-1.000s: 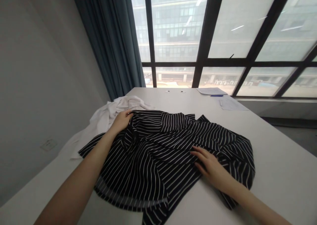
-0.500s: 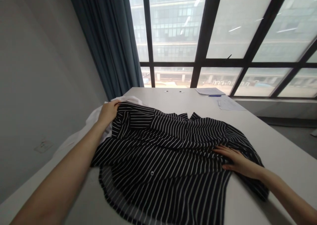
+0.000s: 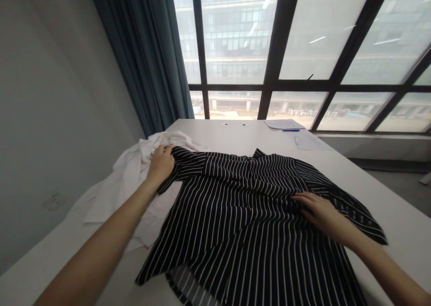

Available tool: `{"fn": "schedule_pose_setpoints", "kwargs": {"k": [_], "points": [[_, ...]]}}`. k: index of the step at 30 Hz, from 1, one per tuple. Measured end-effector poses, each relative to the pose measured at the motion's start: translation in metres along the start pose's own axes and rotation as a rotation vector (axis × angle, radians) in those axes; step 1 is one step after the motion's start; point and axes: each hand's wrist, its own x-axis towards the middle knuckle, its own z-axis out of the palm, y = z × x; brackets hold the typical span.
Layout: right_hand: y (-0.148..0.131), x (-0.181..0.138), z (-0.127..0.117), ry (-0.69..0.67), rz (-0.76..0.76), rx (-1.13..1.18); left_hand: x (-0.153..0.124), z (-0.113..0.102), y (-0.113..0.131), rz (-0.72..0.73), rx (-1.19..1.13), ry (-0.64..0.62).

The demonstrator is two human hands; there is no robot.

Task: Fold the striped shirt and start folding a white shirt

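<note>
A black shirt with thin white stripes (image 3: 242, 216) lies spread over the white table (image 3: 387, 189). My left hand (image 3: 161, 162) is closed on the shirt's far left corner, where a sleeve or shoulder bunches. My right hand (image 3: 319, 211) lies flat on the cloth at the right side, fingers stretched out and pointing left. Beneath the striped shirt's left edge lies a white garment (image 3: 128, 180), crumpled toward the table's left side.
Papers (image 3: 303, 137) and a blue pen (image 3: 291, 130) lie at the table's far end by the window. A dark blue curtain (image 3: 148, 54) hangs at the left. A grey wall with a socket (image 3: 52, 200) runs along the left.
The striped shirt has been drawn toward me and spread flatter, its stripes now running lengthwise. My left hand kept its grip on the corner; my right hand slid a little across the cloth.
</note>
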Motion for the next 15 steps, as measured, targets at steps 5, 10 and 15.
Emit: {"fn": "schedule_pose_setpoints", "kwargs": {"k": [5,10,15], "points": [[-0.113,-0.023,0.008,-0.217,-0.232,0.225,-0.072,-0.008,0.049,0.284,-0.08,-0.177],[-0.138,-0.057,0.047,-0.26,-0.223,0.206,-0.138,-0.015,0.037,0.071,0.005,-0.276],[-0.133,-0.066,0.056,-0.341,-0.203,0.23,-0.167,-0.021,0.024,-0.096,-0.207,-0.443]]}}
